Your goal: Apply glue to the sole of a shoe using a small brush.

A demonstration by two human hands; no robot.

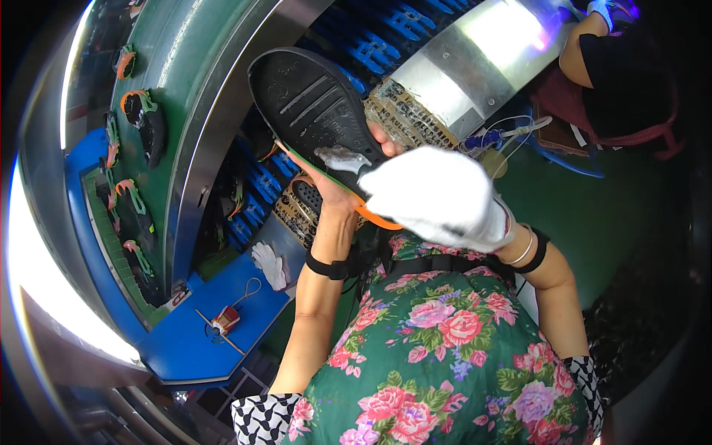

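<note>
A black shoe sole (304, 104) with grooves across its forefoot and an orange-and-green edge is held up, tilted, in my bare left hand (331, 184). The fingers wrap underneath and their tips come out at the sole's far edge. In a white glove, my right hand (434, 196) is closed on a small brush (341, 158), whose pale, wet-looking head rests against the sole near the heel. The glove hides most of the brush's handle. Below my left wrist area, part of a black clog with holes (305, 194) shows.
On the left, a green conveyor belt (185, 59) carries several black shoes with orange and green parts. A blue table (200, 348) bears a white glove (269, 265) and a small red-and-white object (225, 320). Racks with blue pegs (378, 52) lie ahead. Another person's arm (582, 52) is at upper right.
</note>
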